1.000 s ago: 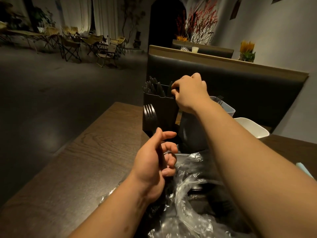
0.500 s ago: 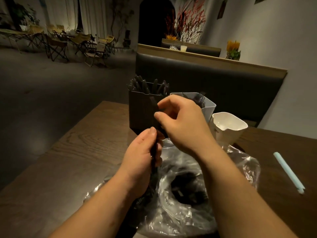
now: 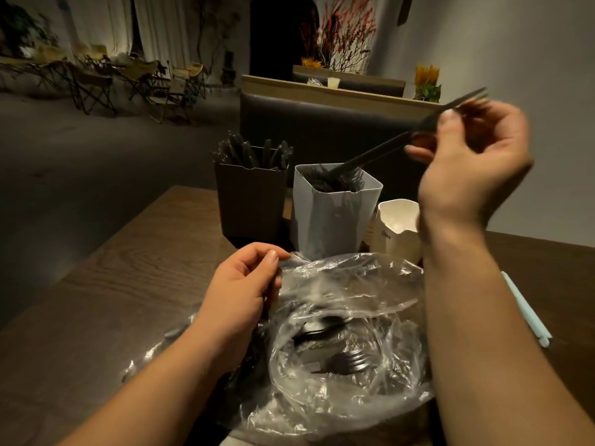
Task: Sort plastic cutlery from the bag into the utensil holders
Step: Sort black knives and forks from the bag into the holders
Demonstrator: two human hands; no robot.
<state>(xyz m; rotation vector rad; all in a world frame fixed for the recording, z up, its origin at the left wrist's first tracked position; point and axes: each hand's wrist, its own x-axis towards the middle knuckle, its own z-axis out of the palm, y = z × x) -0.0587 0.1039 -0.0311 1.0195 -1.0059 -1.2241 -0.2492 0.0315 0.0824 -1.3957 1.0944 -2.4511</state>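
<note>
1. Since the earlier frame, the right hand has risen from over the bag, up and rightward, pinching a blurred black utensil.
2. That utensil's lower end sits in the grey holder, ahead of the left hand.
3. Left hand fingers curl round dark cutlery at the bag's rim.
4. Black forks lie in the bag, between both forearms, on the surface.

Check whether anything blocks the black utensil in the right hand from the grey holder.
Nothing visible does. The right hand holds the black utensil slanting down, its lower end at the open mouth of the grey holder. Other black cutlery stands inside; the left hand is low at the plastic bag, off the path.
</note>
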